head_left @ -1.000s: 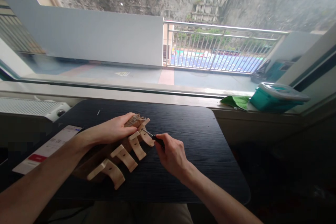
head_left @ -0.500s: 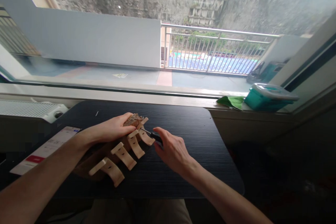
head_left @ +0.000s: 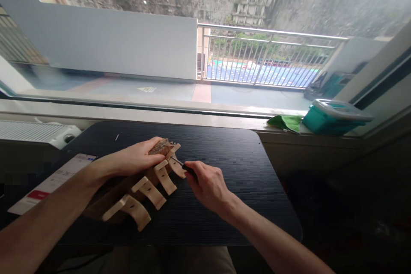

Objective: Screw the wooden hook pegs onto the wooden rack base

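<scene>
A rough brown piece of wood (head_left: 159, 147) with bark-like edges lies slantwise on the black table (head_left: 224, 150). Several pale curved wooden hooks (head_left: 150, 192) stick out along its near side, each with a dark hole in it. My left hand (head_left: 141, 154) is closed around the far end of the wood, partly covering it. In my right hand (head_left: 208, 182) is a screwdriver (head_left: 189, 168) with a black handle, the fingers wrapped round it. Its metal shaft points left, and its tip meets the farthest hook, where the screw itself is too small to make out.
A phone (head_left: 54, 182) with a lit screen lies at the table's left, partly behind my left forearm. A small white sliver (head_left: 117, 137) rests near the back edge. On the windowsill are a green cloth (head_left: 285, 123) and a teal lidded box (head_left: 334, 117). A radiator (head_left: 38, 132) stands left.
My right fingers loosened and spread on the screwdriver handle half a second ago, and are now closed round it again. The left hand and the wood stay in place; the view shifts slightly.
</scene>
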`<state>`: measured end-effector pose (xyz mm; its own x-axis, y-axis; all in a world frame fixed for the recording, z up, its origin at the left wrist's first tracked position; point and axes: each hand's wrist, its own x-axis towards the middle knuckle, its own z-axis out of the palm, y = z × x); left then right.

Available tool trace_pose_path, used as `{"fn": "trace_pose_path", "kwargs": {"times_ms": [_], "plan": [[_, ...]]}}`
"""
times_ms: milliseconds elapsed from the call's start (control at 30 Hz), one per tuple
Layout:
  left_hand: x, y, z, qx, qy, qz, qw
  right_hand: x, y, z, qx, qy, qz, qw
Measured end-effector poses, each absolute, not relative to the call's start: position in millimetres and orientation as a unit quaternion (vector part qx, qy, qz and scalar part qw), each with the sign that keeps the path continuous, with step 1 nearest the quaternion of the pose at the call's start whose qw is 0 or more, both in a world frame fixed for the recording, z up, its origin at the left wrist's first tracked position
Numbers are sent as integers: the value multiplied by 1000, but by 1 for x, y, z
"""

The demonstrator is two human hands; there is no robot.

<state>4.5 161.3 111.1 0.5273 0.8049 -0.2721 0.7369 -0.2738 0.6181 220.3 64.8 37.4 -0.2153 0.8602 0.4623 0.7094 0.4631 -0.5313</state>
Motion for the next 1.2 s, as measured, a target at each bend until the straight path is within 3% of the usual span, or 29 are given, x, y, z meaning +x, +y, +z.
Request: {"fn": "trace_pose_path", "kwargs": {"times_ms": [167, 300, 400, 633, 733, 867, 1033, 1133, 1200], "plan": [[4, 162, 110, 796, 481, 44, 365, 213, 72, 34, -566, -531, 437, 456], [5, 161, 111, 793, 492, 42, 356, 211, 77, 32, -565, -479, 492, 458], [4, 162, 110, 791, 496, 46, 356, 215, 72, 34, -584, -541, 407, 448], [3, 165, 107, 795, 493, 46, 349, 223, 60, 39, -519, -812, -35, 266], [3, 165, 106, 797, 492, 48, 346, 219, 62, 37, -499, -821, -112, 255], [3, 164, 106, 799, 485, 54, 351, 215, 66, 33, -490, -819, -120, 273], [2, 164, 107, 796, 486, 54, 356, 210, 64, 26, -500, -789, 16, 356], [3, 163, 108, 798, 494, 53, 342, 203, 65, 22, -536, -657, 231, 477], [3, 163, 108, 799, 494, 53, 338, 199, 68, 20, -555, -544, 369, 510]]}}
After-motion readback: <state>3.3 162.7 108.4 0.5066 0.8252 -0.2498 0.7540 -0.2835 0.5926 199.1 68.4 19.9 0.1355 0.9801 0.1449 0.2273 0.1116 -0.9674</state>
